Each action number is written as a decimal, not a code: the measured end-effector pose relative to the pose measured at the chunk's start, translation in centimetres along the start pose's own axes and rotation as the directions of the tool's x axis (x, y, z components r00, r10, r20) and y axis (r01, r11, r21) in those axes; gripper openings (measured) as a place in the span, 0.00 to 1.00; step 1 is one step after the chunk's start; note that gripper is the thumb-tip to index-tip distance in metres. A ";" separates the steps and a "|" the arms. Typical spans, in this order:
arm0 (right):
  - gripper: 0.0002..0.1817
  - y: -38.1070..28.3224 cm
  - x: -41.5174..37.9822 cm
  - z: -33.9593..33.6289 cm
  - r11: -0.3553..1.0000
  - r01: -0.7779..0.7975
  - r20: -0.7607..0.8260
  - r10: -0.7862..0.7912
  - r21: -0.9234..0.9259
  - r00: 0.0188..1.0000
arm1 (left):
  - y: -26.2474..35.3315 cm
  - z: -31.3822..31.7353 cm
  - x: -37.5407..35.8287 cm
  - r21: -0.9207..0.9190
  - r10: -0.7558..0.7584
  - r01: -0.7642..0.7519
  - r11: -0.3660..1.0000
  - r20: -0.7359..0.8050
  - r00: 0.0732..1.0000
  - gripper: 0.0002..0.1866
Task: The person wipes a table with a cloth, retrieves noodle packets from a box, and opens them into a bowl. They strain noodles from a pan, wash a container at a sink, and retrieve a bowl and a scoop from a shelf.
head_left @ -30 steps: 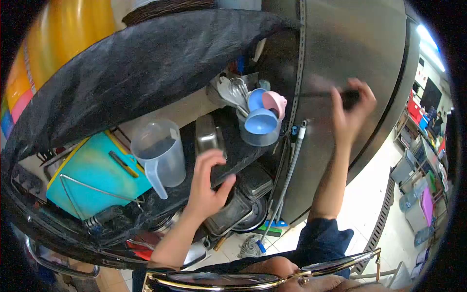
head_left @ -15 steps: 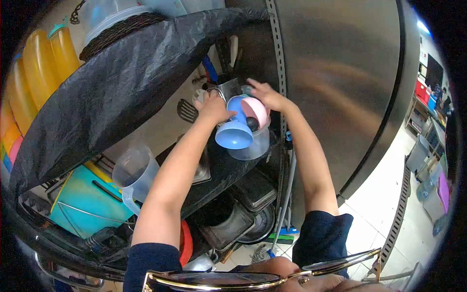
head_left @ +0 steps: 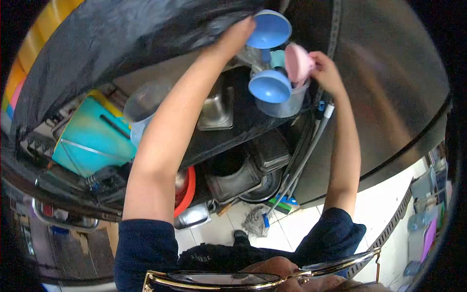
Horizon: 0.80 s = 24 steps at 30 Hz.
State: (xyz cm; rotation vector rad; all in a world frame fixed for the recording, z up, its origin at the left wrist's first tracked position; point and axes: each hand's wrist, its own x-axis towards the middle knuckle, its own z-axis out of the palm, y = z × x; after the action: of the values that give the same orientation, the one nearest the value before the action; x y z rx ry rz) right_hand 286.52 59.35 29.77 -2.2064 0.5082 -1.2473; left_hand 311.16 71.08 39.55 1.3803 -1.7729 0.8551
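My left hand (head_left: 240, 33) is at the rim of a blue funnel (head_left: 268, 30), its thumb against the edge and the other fingers mostly hidden. The funnel is raised, its narrow part pointing down. A pink funnel (head_left: 297, 63) leans on its side, wide mouth to the left, and the fingers of my right hand (head_left: 327, 73) close around its narrow end. Between them, a second blue funnel (head_left: 270, 87) rests at the top of a clear plastic tub (head_left: 279, 108). Something pale teal (head_left: 278, 58) shows behind the pink funnel.
On the shelf (head_left: 243, 104) stand a steel pan (head_left: 215, 114) and a clear jug (head_left: 146, 100). A teal bin (head_left: 92, 138) is at the left. Black plastic sheeting (head_left: 146, 34) covers the upper shelf. A steel fridge side (head_left: 384, 97), poles (head_left: 311, 141) and a mop (head_left: 255, 221) flank the right.
My left hand has moved up, and one blue funnel now sits higher, apart from the other. My right hand has come onto the pink funnel's narrow end. The view has shifted.
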 end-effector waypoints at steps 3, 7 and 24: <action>0.17 -1.1 1.4 -1.1 0.991 0.136 -0.100 -0.137 -0.015 0.985 | 1.5 -4.1 -3.2 0.268 0.245 -0.208 0.941 -0.110 0.963 0.13; 0.19 -5.9 1.7 -4.1 0.958 0.233 -0.385 -0.282 -0.168 0.879 | 1.0 -10.0 -7.4 0.356 0.251 -0.152 0.922 -0.249 0.936 0.12; 0.46 -15.6 -30.6 19.7 0.354 -0.740 0.622 0.400 0.572 0.673 | 10.6 -20.2 -39.4 -0.182 -0.370 0.429 0.885 0.285 0.884 0.10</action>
State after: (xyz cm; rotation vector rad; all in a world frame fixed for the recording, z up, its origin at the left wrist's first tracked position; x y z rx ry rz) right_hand 289.23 94.19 11.17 -1.2008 0.4003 -0.4310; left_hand 310.21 109.93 15.77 1.6599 -1.6097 0.2443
